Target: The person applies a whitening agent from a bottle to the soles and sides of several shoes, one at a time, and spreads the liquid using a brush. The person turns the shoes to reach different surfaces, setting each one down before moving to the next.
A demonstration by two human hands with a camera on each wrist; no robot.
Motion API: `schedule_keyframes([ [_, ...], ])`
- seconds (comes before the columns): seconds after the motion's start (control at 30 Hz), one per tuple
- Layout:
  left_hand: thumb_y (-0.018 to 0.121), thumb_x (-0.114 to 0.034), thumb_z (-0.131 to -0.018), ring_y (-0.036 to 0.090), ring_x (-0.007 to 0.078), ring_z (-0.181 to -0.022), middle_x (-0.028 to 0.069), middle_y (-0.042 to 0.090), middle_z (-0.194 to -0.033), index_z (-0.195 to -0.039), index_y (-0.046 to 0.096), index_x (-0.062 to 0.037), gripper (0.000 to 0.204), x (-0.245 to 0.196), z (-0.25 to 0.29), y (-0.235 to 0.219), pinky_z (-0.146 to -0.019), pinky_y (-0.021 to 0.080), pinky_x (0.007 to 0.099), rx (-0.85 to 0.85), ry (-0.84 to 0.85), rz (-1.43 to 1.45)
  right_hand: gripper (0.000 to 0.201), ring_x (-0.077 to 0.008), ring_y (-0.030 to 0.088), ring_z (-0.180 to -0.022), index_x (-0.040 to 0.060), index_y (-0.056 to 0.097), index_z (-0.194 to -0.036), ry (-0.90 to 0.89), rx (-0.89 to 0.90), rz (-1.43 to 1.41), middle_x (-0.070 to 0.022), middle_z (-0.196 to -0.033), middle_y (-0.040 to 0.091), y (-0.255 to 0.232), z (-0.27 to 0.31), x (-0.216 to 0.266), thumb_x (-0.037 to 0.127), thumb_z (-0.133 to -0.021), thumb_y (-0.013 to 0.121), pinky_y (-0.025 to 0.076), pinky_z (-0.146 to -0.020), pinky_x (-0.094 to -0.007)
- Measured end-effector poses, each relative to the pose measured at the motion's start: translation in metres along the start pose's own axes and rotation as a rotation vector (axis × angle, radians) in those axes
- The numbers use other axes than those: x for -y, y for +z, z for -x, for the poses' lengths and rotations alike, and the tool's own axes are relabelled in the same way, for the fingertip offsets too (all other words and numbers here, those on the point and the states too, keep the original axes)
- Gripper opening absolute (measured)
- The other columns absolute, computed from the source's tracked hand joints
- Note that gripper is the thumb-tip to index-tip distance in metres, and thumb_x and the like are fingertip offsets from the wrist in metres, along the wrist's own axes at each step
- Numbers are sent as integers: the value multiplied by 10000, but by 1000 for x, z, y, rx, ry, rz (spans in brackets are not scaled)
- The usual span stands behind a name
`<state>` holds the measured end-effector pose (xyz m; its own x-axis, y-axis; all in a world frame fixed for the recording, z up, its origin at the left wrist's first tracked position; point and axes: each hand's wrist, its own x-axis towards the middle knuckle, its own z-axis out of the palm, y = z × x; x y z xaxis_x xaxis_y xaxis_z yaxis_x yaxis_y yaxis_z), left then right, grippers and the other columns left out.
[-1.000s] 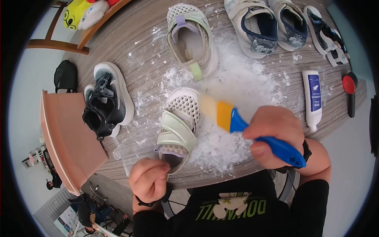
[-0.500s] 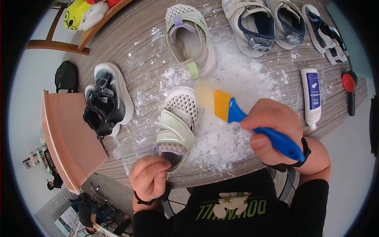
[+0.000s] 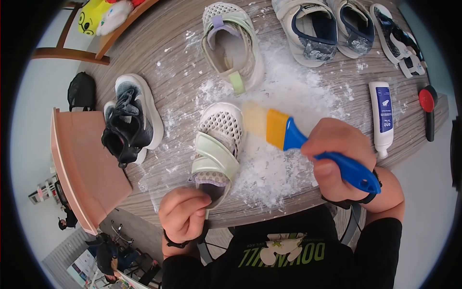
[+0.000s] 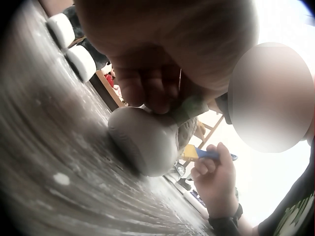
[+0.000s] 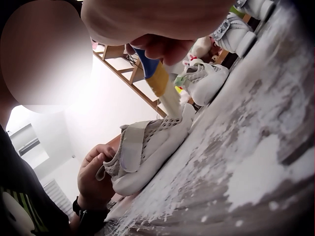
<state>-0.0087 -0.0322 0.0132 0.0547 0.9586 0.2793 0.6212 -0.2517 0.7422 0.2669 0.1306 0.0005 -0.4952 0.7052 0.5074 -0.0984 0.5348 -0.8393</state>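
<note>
My left hand (image 3: 184, 215) pinches the heel opening of a small white perforated shoe (image 3: 221, 126) with pale green straps, which stands on the powdered table. My right hand (image 3: 340, 159) grips the blue handle of a brush (image 3: 281, 130) with a yellow band. In the right wrist view the pale bristles of the brush (image 5: 170, 101) are at the toe of the shoe (image 5: 155, 147). Its mate (image 3: 231, 48), with a green heel tab, stands beyond it. The left wrist view shows the rounded heel of the shoe (image 4: 142, 140) under the left fingers.
Black-and-white sneakers (image 3: 132, 118) stand at the left, near a pink box (image 3: 89, 164). White-and-navy shoes (image 3: 310, 36) and sandals (image 3: 397, 43) are at the back right. A tube (image 3: 382, 118) and a red-and-black spoon (image 3: 427, 111) lie at the right. White powder (image 3: 298, 96) covers the middle.
The brush and right hand have moved slightly left, then back right and up. The left hand keeps its hold on the shoe, which has barely shifted.
</note>
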Motion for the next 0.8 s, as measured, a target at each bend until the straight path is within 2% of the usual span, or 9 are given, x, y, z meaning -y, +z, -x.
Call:
schedule_keyframes([
  [0.1,631,-24,-842,635,237,-673,96,688,-868,-900,680,-23,76,-1,-2,-2,-592,492,322,30,2,1,156,-241,597,-570,5,690,-921,94,-8,45,-104,-754,653,2,-2,5,115,-820,737,460,-522,-319],
  [0.23,623,-26,-832,638,251,-677,105,686,-882,-906,680,-19,94,4,-2,-1,-589,492,332,68,41,20,176,-215,582,-572,29,671,-950,-15,103,20,-83,-741,643,4,-1,-4,200,-908,674,442,-529,-322],
  [0.33,629,-44,-832,641,260,-681,113,685,-894,-907,682,-14,96,3,-2,0,-589,494,338,102,53,12,137,-261,609,-571,42,675,-882,-23,190,-81,-78,-703,632,5,-4,0,112,-799,758,472,-522,-329],
  [0.47,671,-95,-839,643,265,-685,115,683,-898,-906,684,-11,108,1,-5,-1,-590,496,340,130,52,38,124,-260,611,-564,52,677,-871,-23,209,-98,-79,-692,629,5,-4,1,94,-791,762,467,-512,-333],
  [0.6,719,-142,-831,641,265,-685,113,681,-897,-907,691,-11,153,4,-3,0,-587,494,341,120,69,20,172,-258,612,-598,36,670,-936,68,61,-6,-94,-752,639,3,-2,1,86,-796,757,465,-541,-323],
  [0.7,729,-140,-819,640,264,-684,109,682,-898,-906,699,-12,158,5,-3,1,-585,493,343,115,82,2,232,-264,612,-638,32,659,-1001,166,72,38,-94,-809,645,3,-6,5,104,-805,760,477,-581,-323],
  [0.8,750,-134,-799,644,263,-688,105,682,-897,-900,704,-14,164,5,-3,0,-587,495,342,134,82,10,230,-275,613,-633,51,666,-997,100,206,11,-85,-807,649,7,-4,2,138,-811,768,474,-569,-338],
])
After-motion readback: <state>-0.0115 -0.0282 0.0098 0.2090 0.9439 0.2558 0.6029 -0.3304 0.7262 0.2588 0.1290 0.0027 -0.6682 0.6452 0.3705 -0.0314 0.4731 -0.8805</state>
